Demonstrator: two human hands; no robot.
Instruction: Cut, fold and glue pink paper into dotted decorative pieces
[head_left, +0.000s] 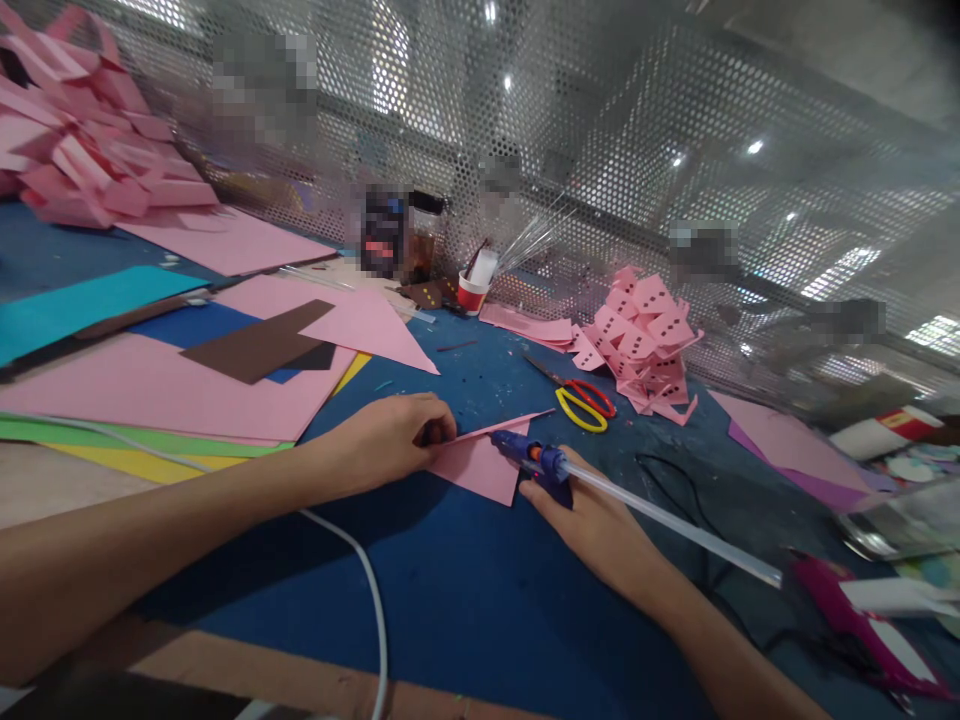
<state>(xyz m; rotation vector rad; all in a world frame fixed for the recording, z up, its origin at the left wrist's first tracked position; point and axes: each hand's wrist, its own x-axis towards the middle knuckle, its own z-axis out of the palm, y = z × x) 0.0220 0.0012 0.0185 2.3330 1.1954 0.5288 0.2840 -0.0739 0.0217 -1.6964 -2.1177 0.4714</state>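
Note:
My left hand (390,440) is closed in a pinch on the edge of a folded pink paper piece (480,462) that lies on the blue table cover (465,590). My right hand (592,520) grips a blue glue gun (536,458) with a long clear glue stick (675,522) sticking out of its back. The gun's nozzle rests at the top edge of the pink piece, just right of my left fingers.
Scissors with red and yellow handles (583,402) lie behind the gun. A heap of punched pink strips (645,340) sits beyond them. Pink, brown, teal, green and yellow sheets (187,370) cover the left side. A white cable (367,590) runs under my left arm. A perforated metal wall (570,130) stands behind.

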